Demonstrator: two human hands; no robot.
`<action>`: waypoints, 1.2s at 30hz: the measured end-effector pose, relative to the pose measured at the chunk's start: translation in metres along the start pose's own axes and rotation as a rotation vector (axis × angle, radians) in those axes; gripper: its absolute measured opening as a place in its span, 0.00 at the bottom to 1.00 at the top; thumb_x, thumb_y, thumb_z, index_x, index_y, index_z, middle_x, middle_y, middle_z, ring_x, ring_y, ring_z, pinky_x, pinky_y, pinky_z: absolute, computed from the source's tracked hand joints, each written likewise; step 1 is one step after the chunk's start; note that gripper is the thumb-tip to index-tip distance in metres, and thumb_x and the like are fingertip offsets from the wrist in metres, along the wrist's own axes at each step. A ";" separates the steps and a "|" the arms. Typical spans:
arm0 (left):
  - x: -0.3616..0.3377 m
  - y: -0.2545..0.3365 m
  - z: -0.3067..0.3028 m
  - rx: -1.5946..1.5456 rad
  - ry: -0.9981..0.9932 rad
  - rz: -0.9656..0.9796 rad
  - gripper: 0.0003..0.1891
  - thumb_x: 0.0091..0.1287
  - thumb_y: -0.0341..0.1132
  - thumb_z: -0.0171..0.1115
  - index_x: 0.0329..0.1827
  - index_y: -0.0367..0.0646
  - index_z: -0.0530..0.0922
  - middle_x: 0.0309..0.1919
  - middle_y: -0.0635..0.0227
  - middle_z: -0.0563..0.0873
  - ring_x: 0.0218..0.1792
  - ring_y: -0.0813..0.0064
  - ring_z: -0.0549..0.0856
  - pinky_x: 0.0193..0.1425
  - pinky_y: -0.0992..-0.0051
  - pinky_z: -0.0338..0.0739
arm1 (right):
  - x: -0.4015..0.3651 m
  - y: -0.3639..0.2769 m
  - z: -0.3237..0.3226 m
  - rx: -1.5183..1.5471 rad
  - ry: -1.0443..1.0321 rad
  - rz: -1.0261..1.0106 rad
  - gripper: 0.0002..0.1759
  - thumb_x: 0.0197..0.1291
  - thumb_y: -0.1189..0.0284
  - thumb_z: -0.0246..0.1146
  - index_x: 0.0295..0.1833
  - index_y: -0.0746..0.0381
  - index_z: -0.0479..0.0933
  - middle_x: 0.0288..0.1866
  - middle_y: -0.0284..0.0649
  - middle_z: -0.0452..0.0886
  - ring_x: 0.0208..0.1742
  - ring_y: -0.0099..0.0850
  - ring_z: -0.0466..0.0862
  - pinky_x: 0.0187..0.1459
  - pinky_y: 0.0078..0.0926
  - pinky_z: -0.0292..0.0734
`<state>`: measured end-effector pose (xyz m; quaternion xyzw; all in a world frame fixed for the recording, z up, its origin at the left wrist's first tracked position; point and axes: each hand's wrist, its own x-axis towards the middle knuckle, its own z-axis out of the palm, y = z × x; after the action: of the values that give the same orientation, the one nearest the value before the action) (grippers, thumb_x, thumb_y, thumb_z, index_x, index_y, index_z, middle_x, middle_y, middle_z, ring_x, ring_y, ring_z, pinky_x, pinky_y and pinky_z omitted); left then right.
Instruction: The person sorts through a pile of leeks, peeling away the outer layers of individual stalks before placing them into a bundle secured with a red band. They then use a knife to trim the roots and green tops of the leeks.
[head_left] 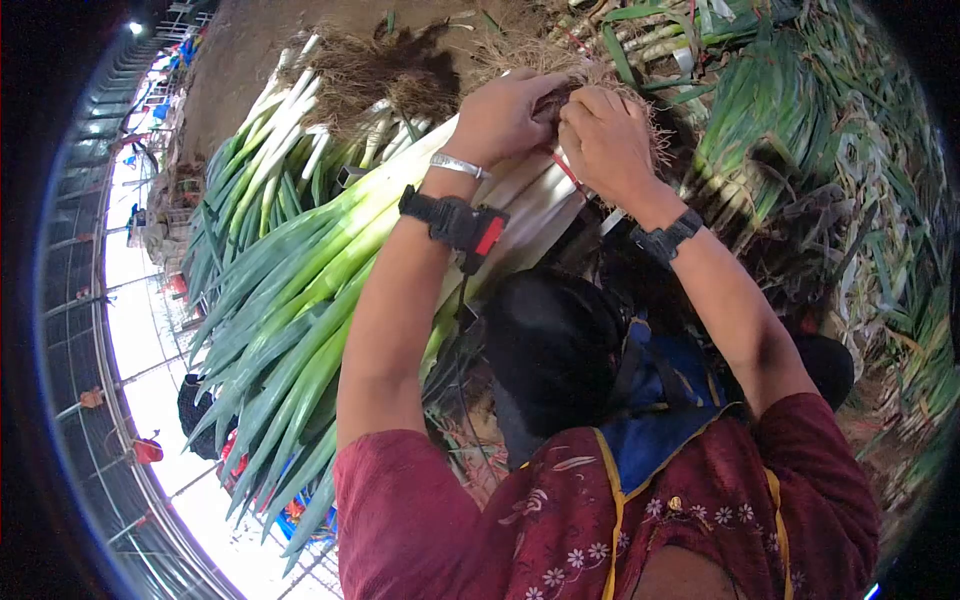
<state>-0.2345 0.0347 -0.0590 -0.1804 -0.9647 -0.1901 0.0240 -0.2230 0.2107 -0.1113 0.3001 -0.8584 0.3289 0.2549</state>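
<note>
Your leek bundle [330, 245] lies slantwise in front of you, its root end under your hands and its leaves spreading toward your near left, beside your dark-clad knee [550, 335]; what bears it up is hidden. Your left hand [510, 115] is curled over the roots, and your right hand [608, 145] has its fingers bent against them, near the red tie [566, 172]; you can't tell from here exactly what either set of fingertips is pinching. Expect a long, fairly heavy bundle: firm, smooth white shanks that may slip if damp, and limp leaves that crease or tear. Your surest hold is around the shanks by the tie, with a forearm under the leafy half. More leeks [290, 125] lie toward the far left of the dirt floor [230, 50], with another pile [770, 120] at your right.
</note>
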 end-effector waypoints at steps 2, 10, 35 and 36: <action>0.000 0.001 -0.003 0.053 -0.005 -0.012 0.26 0.54 0.40 0.67 0.60 0.58 0.80 0.51 0.66 0.84 0.51 0.56 0.84 0.52 0.63 0.81 | 0.000 -0.002 0.000 -0.009 -0.022 0.040 0.07 0.57 0.68 0.63 0.40 0.56 0.77 0.44 0.36 0.77 0.52 0.36 0.77 0.52 0.40 0.68; -0.004 0.010 -0.008 0.238 -0.083 -0.056 0.29 0.57 0.50 0.65 0.65 0.59 0.76 0.49 0.62 0.86 0.44 0.54 0.86 0.49 0.60 0.82 | 0.005 -0.002 0.010 -0.014 -0.006 0.168 0.09 0.58 0.66 0.63 0.44 0.55 0.76 0.44 0.36 0.77 0.51 0.38 0.76 0.54 0.43 0.66; 0.001 -0.006 -0.006 0.062 0.010 -0.074 0.26 0.61 0.57 0.66 0.56 0.52 0.83 0.35 0.58 0.88 0.36 0.55 0.88 0.43 0.62 0.82 | 0.008 0.001 0.002 -0.139 -0.080 0.227 0.08 0.54 0.67 0.62 0.38 0.53 0.83 0.42 0.35 0.77 0.49 0.39 0.77 0.52 0.42 0.71; 0.001 -0.007 -0.007 0.052 -0.003 -0.088 0.26 0.61 0.57 0.66 0.56 0.52 0.83 0.35 0.58 0.88 0.36 0.56 0.88 0.43 0.62 0.82 | 0.008 0.002 0.002 -0.133 -0.068 0.224 0.07 0.54 0.67 0.62 0.37 0.54 0.83 0.42 0.35 0.77 0.49 0.39 0.77 0.51 0.42 0.71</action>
<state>-0.2376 0.0266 -0.0551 -0.1374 -0.9764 -0.1655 0.0189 -0.2303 0.2076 -0.1076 0.1958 -0.9145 0.2873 0.2066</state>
